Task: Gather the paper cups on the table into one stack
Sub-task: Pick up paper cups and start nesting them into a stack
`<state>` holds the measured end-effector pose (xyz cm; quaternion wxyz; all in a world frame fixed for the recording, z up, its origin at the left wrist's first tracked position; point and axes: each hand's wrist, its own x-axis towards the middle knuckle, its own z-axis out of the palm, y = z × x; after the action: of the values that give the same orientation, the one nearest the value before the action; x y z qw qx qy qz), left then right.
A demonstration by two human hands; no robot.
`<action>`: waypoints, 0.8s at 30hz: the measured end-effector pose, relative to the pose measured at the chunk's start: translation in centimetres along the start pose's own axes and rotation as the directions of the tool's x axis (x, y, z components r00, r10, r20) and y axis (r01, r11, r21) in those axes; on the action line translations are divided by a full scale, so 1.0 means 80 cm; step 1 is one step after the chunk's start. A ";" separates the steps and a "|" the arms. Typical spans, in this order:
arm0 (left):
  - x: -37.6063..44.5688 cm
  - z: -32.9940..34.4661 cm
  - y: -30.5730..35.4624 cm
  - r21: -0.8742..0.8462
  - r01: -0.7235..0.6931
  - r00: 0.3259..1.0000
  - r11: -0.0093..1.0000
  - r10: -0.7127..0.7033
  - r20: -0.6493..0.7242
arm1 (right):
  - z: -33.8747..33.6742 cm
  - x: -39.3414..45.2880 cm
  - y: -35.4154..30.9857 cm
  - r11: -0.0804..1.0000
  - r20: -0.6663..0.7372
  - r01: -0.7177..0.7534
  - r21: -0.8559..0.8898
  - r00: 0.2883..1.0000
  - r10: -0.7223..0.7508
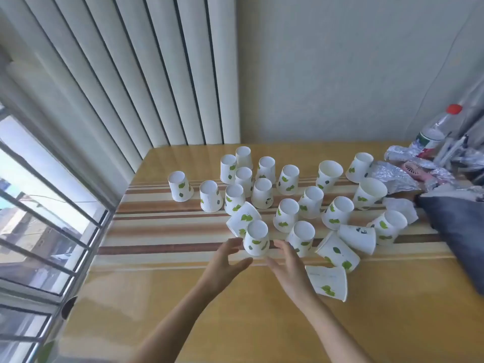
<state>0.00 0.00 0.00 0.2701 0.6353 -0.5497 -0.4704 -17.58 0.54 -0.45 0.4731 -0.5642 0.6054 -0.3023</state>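
Observation:
Several white paper cups with green leaf prints stand upside down across the middle of the wooden table (183, 297). A few lie on their sides, such as one (328, 282) by my right wrist and another (242, 221) behind the nearest cup. The nearest upside-down cup (256, 238) stands between my hands. My left hand (225, 260) is open just left of it, fingers spread, not touching. My right hand (286, 265) is open just right of it, fingertips close to its rim.
A plastic bottle with a red cap (434, 132), crumpled foil (392, 176) and a pink fan (413, 167) crowd the back right corner. A dark cloth (455, 231) hangs over the right edge. A window (39, 205) and vertical blinds (131, 74) stand at the left.

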 end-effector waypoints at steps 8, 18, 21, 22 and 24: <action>0.058 0.010 -0.055 -0.031 -0.222 0.965 0.974 0.215 -0.149 | 0.054 0.076 0.051 0.947 -0.227 0.296 -0.127 0.920 -0.318; 0.048 0.039 -0.105 0.104 -0.309 0.940 0.945 0.320 -0.117 | 0.051 0.084 0.062 0.920 -0.261 0.370 -0.133 0.882 -0.393; 0.042 0.040 -0.095 0.151 -0.351 0.925 0.924 0.368 -0.096 | 0.051 0.072 0.062 0.937 -0.238 0.346 -0.048 0.907 -0.347; 0.041 0.041 -0.090 0.149 -0.368 0.918 0.918 0.385 -0.099 | 0.051 0.068 0.064 0.938 -0.228 0.346 -0.001 0.914 -0.337; 0.044 0.044 -0.082 0.133 -0.372 0.918 0.919 0.385 -0.098 | 0.051 0.060 0.067 0.941 -0.204 0.319 0.117 0.935 -0.291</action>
<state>-0.38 -1.09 -8.11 0.3532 0.5584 -0.6702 -0.3381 -15.54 -2.43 -7.90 0.4029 -0.5846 0.5272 -0.4669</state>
